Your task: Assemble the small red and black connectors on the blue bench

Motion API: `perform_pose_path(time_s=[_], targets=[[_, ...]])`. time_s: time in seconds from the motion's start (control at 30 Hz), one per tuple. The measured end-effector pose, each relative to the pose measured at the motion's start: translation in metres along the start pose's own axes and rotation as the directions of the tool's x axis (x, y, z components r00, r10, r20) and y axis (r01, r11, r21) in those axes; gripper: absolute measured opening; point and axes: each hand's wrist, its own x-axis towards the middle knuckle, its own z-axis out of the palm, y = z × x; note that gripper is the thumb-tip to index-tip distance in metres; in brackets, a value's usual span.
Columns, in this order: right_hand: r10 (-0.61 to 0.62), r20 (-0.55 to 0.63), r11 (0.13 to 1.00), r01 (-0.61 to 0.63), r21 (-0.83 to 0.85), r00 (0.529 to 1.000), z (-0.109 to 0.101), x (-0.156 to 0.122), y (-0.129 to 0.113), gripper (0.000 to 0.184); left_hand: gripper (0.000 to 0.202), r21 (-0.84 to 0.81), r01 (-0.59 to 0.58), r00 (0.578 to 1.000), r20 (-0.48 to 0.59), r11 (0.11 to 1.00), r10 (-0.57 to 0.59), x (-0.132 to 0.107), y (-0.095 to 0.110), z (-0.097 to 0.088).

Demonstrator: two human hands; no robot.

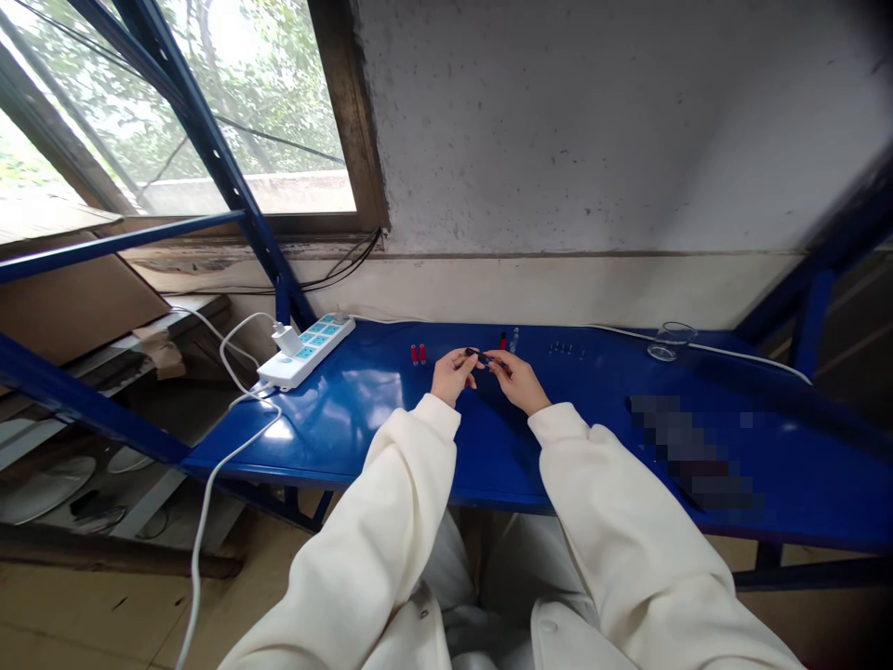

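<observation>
Both hands are raised over the blue table (327,447), fingertips close together around a small dark stick-like piece (480,355). My left hand (453,375) is closed, its thumb and fingers pinching the left end of that piece. On the other end, my right hand (520,381) has its fingers closed too. The piece's exact kind is too small to make out. Two short red cylinders (419,355) stand on the table left of my hands. Just beyond my right hand are a red-and-black piece (502,341) and a clear small piece (514,340).
Several tiny pieces (566,351) lie in a row to the right, and a clear glass (666,347) stands farther right. A white power strip (307,352) with a plugged-in cable (209,502) sits at the left edge. A blurred dark object (690,451) lies right.
</observation>
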Motion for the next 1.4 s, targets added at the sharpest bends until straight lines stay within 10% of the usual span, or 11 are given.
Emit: perform_pose_path(time_s=[0.47, 0.7, 1.4], targets=[[0.148, -0.009, 0.92, -0.141, -0.365, 0.989, -0.018, 0.001, 0.006, 0.014, 0.031, 0.129, -0.111, 0.966, -0.219, 0.985, 0.137, 0.003, -0.007, -0.002], [0.454, -0.167, 0.774, -0.48, -0.413, 0.875, -0.031, 0.0, 0.019, 0.015, 0.031, 0.202, -0.092, 0.975, -0.179, 0.975, 0.13, 0.0, -0.003, -0.001], [0.498, -0.188, 0.74, -0.528, -0.417, 0.846, -0.016, 0.021, 0.042, 0.023, 0.029, 0.277, -0.061, 0.993, -0.081, 0.959, 0.086, -0.003, -0.002, 0.003]])
